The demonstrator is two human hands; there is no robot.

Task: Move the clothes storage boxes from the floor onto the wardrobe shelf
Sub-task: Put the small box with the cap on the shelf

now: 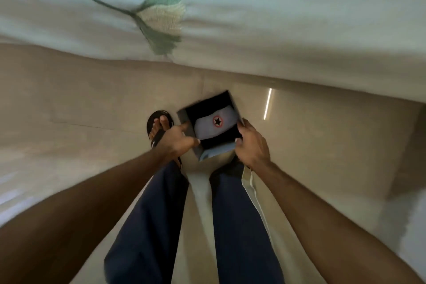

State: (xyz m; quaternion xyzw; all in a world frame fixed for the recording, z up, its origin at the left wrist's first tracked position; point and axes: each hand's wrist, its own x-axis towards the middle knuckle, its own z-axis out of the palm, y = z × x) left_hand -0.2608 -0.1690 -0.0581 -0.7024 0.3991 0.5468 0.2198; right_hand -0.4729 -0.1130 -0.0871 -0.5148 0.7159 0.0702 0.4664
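A small open-topped grey storage box [187, 125] sits low over the tiled floor, in front of my legs. Inside it lies a folded pale-blue garment [207, 128] with a red-ringed black star badge. My left hand [176, 139] grips the box's left wall, thumb over the rim. On the opposite side, my right hand [252, 143] holds the right wall with its fingers curled over the edge. The picture is blurred by motion, and I cannot tell whether the box touches the floor.
A bed with a white sheet [276, 30] bearing a green leaf print [161, 18] fills the top of the view. Beige floor tiles [92, 110] spread on both sides. My left foot in a black sandal [159, 127] stands beside the box.
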